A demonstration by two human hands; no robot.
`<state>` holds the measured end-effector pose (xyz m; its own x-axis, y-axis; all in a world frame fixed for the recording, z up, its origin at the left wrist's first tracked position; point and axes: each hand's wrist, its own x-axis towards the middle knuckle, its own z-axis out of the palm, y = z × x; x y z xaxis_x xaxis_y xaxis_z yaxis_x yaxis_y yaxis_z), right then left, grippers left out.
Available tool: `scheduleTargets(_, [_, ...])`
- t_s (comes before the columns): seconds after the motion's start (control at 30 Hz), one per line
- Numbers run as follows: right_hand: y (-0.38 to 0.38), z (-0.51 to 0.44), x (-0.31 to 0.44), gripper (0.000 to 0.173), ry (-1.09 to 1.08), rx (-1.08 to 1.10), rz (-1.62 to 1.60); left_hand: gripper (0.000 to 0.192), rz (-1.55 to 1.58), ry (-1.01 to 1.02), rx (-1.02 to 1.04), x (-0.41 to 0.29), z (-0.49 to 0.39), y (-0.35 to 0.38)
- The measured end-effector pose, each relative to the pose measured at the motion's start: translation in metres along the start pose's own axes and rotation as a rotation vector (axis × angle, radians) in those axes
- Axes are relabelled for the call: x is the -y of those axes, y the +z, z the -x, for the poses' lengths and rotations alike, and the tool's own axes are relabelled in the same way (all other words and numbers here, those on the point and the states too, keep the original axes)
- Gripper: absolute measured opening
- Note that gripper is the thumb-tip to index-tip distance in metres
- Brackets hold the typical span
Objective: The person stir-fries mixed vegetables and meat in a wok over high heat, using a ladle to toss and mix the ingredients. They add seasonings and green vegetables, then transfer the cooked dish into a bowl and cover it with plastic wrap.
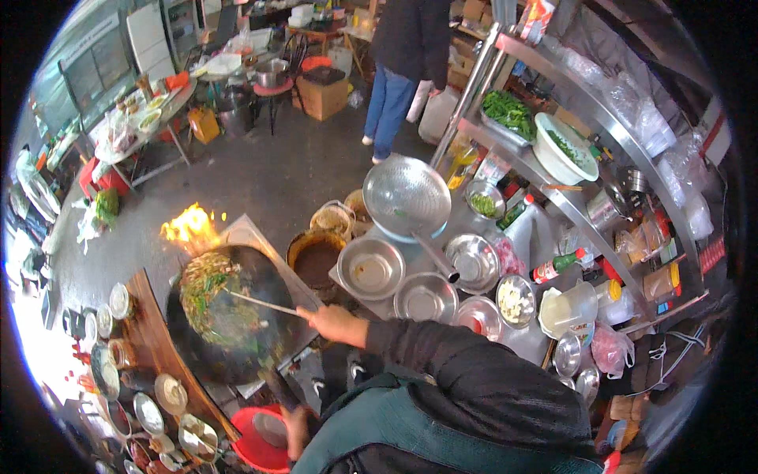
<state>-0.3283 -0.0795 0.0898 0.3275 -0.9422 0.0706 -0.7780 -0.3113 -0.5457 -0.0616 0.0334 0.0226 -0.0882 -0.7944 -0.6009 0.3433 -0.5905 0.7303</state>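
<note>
My right hand (pixel 339 326) grips the pale rod handle of a ladle or spatula (pixel 263 303); its working end is lost among the food. Below it, my left hand (pixel 298 431) is closed around the dark handle (pixel 278 385) of a big black wok (pixel 269 266). Shredded food with green pieces (pixel 207 290), somewhat blurred, is heaped toward the wok's far left side. Tall yellow flames (pixel 192 228) flare just past that far rim. Under the handle, close to my left hand, is a red plastic basin (pixel 249 435).
A wooden board (pixel 169 349) separates the wok from several seasoning bowls (pixel 148 413). On the right, steel bowls (pixel 371 268) and a large perforated strainer (pixel 407 192) crowd a counter beneath a metal shelf (pixel 551 178). A dark-stained pot (pixel 314 260) stands behind the wok; another person (pixel 391 95) stands farther back.
</note>
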Motion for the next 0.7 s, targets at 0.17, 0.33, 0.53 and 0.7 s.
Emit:
scheduleTargets(0.17, [0.001, 0.021, -0.014, 0.043, 0.187, 0.392, -0.061, 0.032, -0.12, 0.014, -0.129, -0.017, 0.002, 0.011])
scheduleTargets(0.33, [0.01, 0.008, -0.008, 0.042, 0.169, 0.275, 0.04, 0.003, -0.048, 0.142, 0.065, -0.033, -0.032, 0.002])
scheduleTargets(0.53, [-0.008, -0.008, -0.002, 0.039, 0.182, 0.139, -0.417, 0.051, 0.004, 0.131, 0.054, 0.008, -0.009, -0.009])
scheduleTargets(0.7, [0.001, -0.071, -0.012, 0.038, 0.288, 0.127, -0.521, 0.014, 0.006, 0.185, 0.09, -0.042, -0.055, 0.004])
